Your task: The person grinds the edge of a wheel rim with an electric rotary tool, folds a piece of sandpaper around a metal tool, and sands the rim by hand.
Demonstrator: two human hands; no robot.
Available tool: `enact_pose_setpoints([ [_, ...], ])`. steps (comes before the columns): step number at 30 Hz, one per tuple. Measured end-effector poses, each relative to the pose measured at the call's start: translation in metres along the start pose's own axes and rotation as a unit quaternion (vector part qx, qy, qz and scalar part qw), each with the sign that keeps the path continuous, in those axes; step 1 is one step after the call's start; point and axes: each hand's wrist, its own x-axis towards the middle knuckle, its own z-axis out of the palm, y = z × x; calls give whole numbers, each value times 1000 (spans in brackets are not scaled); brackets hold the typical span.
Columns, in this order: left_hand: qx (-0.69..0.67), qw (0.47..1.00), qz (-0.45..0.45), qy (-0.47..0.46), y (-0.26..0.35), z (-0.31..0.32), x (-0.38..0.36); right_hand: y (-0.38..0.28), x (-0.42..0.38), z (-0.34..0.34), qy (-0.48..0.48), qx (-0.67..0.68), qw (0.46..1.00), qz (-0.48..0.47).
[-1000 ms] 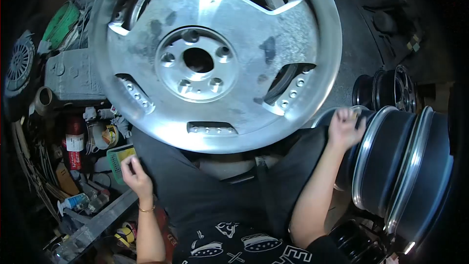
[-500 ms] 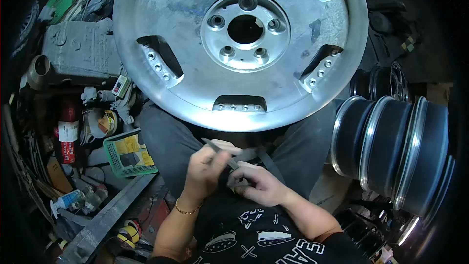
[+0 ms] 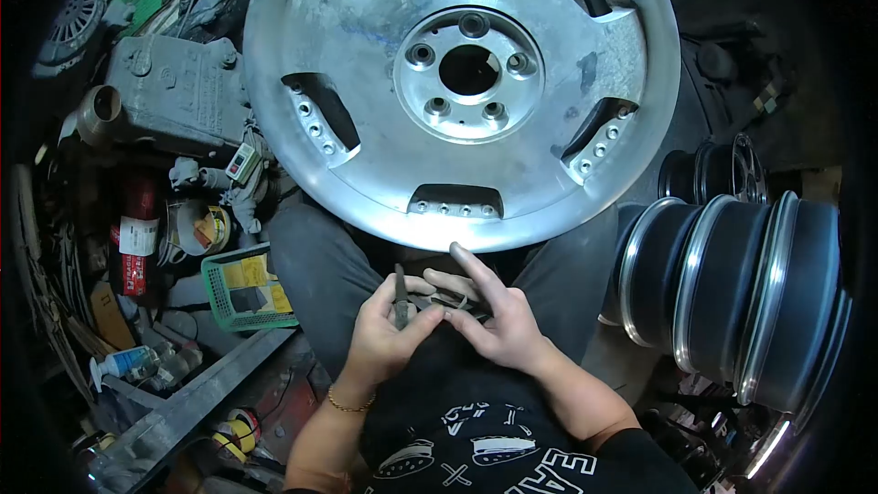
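My left hand (image 3: 386, 325) is closed round a narrow, dark grey blade-like tool (image 3: 401, 297), its tip pointing up toward the wheel. Beside it my right hand (image 3: 501, 318) has its index finger stretched out and its other fingers curled in toward the thumb. Both thumb tips come together over my lap. Something thin shows at the right fingers, too small to name. Just beyond my hands a large bare-metal wheel rim (image 3: 366, 174) lies face up across my legs, with bolt holes round its hub and slots near its edge.
Several rims with polished lips (image 3: 732, 293) stand on the right. To the left are a green basket (image 3: 251, 318) with yellow sandpaper sheets, a red bottle (image 3: 137, 233), a metal beam (image 3: 187, 402), tape rolls (image 3: 240, 434) and a dusty grey box-shaped part (image 3: 178, 87).
The tool in my left hand has swung from slanting to nearly upright. My right hand has risen and its index finger has stretched out. The whole view has shifted slightly.
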Motion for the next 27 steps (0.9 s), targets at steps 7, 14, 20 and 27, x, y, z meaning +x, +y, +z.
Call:
enact_pose_setpoints([
  [7,-204,978,-28,-45,-32,3,15,8,-6,-18,12,199,974,108],
  [14,-169,984,-35,-49,-27,8,28,20,-7,-23,69,252,953,155],
  [20,105,993,52,-13,-12,13,33,31,-7,-23,79,285,933,206],
  [27,93,994,18,-54,-2,-4,29,56,-12,-30,94,360,905,205],
])
